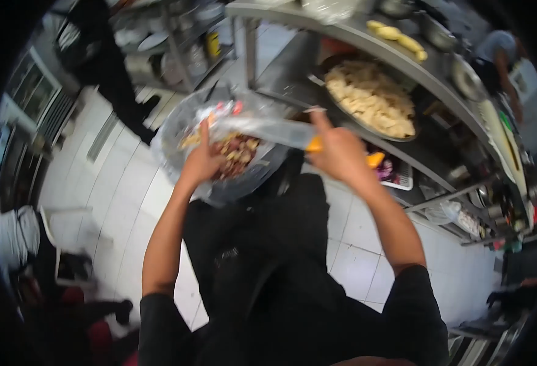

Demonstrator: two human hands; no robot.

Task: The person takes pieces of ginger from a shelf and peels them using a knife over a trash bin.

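My right hand [341, 155] is wrapped round the yellow-orange handle of a large knife [268, 131]. Its wide blade points left, blurred by motion, above a bin [168, 146] lined with clear plastic. Close to the blade's tip is my left hand [202, 161], over the bin's left side, its index finger stretched out and the other fingers partly hidden. I see nothing held in it. Brownish and yellowish food scraps [238, 155] lie inside the bin, along with white and red bits of waste [226, 108].
A steel table [335, 30] curves along the right, with yellow peeled pieces [396, 38] on top. On its lower shelf sit a big pan of pale cut chunks [372, 100] and a white basket [405, 180]. Other people stand upper left and far right; a white chair [49, 226] is at left.
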